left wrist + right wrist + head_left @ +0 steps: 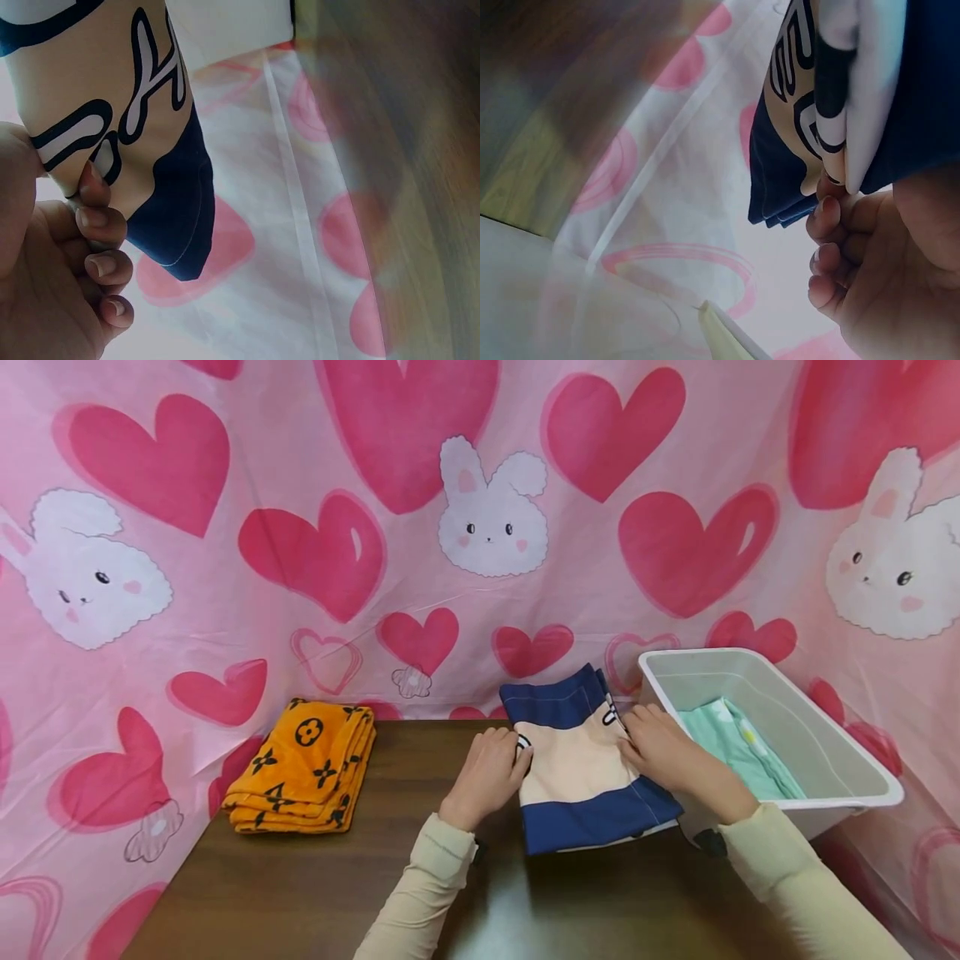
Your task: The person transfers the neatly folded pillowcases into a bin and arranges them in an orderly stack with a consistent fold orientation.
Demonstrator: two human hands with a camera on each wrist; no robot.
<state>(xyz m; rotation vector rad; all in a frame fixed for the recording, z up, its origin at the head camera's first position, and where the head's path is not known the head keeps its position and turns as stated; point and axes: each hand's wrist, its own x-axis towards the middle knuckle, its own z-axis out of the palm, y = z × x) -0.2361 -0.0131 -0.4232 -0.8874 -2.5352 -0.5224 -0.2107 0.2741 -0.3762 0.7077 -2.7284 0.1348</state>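
My left hand (pixel 487 777) and right hand (pixel 667 750) pinch the folded cloth (pixel 573 764), its lettering (pixel 141 75) partly hidden; tabletop (pixel 300 893) stretches below the grip, bin rim (pixel 877 795) close right.

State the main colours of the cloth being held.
The cloth is dark blue with a cream middle, clearest in the head view.

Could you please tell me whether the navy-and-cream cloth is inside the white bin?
No, the left hand and right hand hold the cloth over the table, beside the bin.
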